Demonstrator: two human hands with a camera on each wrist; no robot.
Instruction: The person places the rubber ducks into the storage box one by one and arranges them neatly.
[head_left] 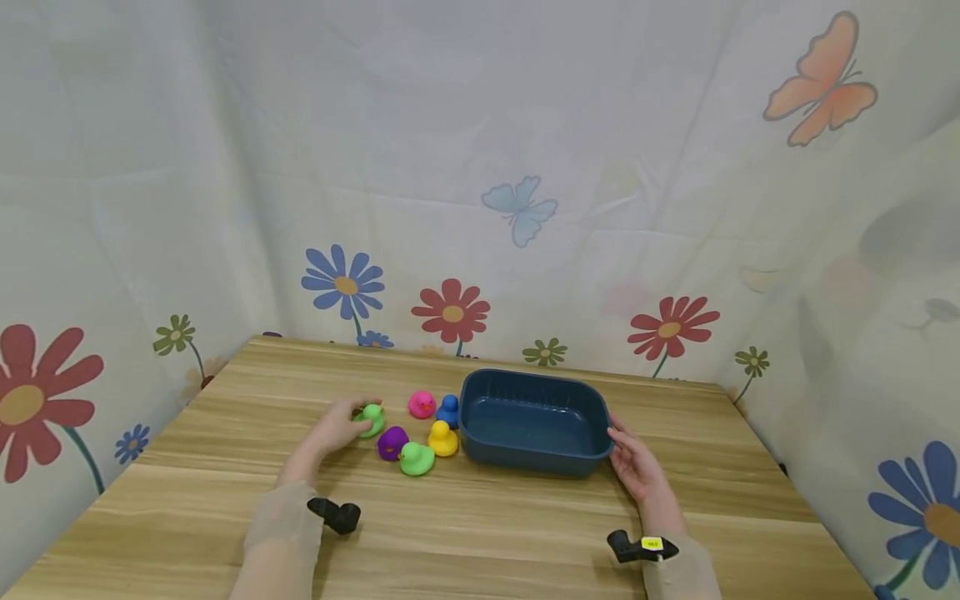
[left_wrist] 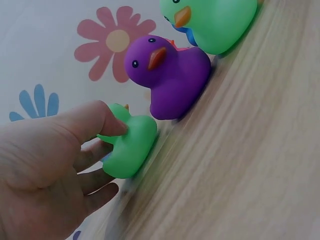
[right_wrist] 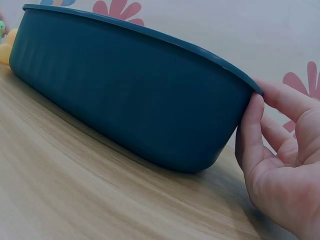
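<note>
My left hand [head_left: 337,429] holds a light green rubber duck [head_left: 371,422] on the wooden table, left of the other ducks. In the left wrist view the thumb lies on this duck's [left_wrist: 134,145] back, with fingers on its far side. A purple duck [head_left: 392,443] sits just right of that hand. At the right end of a dark blue plastic basin [head_left: 525,457], my right hand [head_left: 636,463] touches the outside. The right wrist view has its thumb and index fingertips against the corner, just at the rim [right_wrist: 220,63]; the other fingers are loosely bent.
Beside the basin's left end are a blue duck [head_left: 447,412], a yellow duck [head_left: 443,440] and a pink duck [head_left: 422,405]. A second green duck [head_left: 417,459] sits nearest the front. Behind the table [head_left: 480,533] hangs a flowered curtain [head_left: 420,167].
</note>
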